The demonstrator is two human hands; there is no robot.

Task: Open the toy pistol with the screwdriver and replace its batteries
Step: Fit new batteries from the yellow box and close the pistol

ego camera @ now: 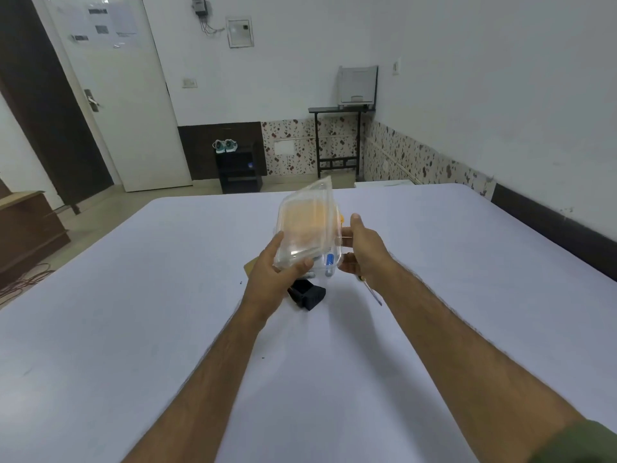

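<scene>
We hold a clear box (309,228) in left hand (270,269) and right hand (362,252); screwdriver (372,290) below right hand, black toy part (309,295) below left hand; battery swap likely pending.

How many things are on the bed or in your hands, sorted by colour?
Clear: 1, the clear plastic clamshell box held by the left hand and right hand.
Black: 1, the black plastic toy part on the white sheet.
Metal: 1, the thin screwdriver shaft.
Tan: 1, a flat piece, partly hidden.
Total: 4
</scene>
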